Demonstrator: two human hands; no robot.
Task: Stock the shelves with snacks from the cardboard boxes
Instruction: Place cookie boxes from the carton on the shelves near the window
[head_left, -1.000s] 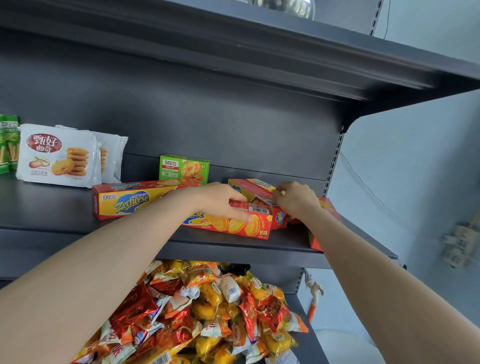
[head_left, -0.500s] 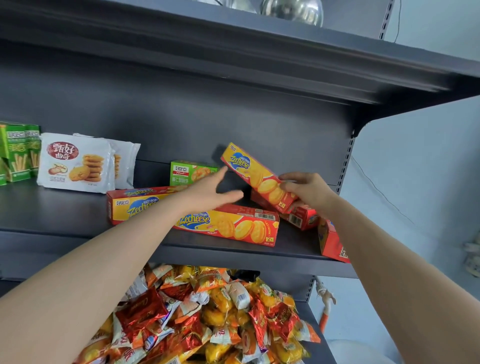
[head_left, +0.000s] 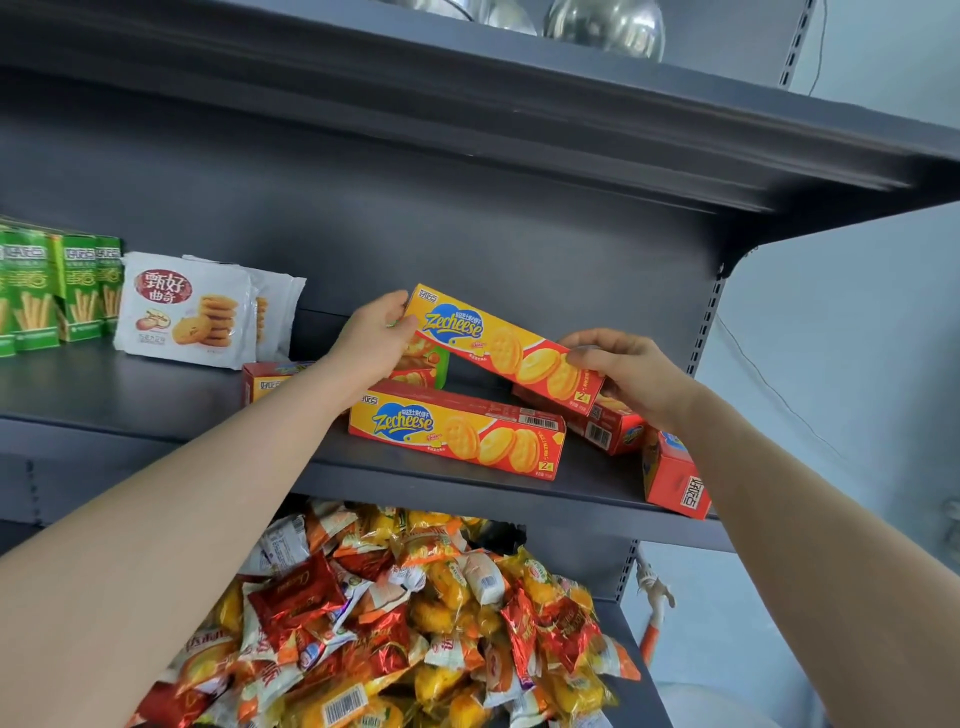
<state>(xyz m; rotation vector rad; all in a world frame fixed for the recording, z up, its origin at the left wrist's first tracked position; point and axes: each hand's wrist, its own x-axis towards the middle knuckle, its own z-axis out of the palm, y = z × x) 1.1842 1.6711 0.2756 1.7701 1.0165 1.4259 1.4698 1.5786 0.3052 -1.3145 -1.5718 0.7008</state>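
A long yellow-and-red Zecheese cracker box (head_left: 498, 345) is held tilted above the grey middle shelf (head_left: 130, 405). My left hand (head_left: 371, 343) grips its upper left end and my right hand (head_left: 631, 371) pinches its lower right end. A second Zecheese box (head_left: 457, 434) lies flat on the shelf just below it. A third one (head_left: 265, 379) lies behind my left forearm, mostly hidden. Red boxes (head_left: 608, 428) lie under my right hand, and one red box (head_left: 672, 480) stands at the shelf's right edge.
White cookie bags (head_left: 187, 306) and green stick-snack boxes (head_left: 52, 291) stand at the shelf's left. A small green box (head_left: 441, 366) sits behind my left hand. The lower shelf holds a heap of wrapped snacks (head_left: 415, 623). Glass items (head_left: 602, 23) stand on the top shelf.
My right hand lifted a Zecheese box off the pile of red boxes. My left hand left the lying box and took hold of the lifted box's upper end.
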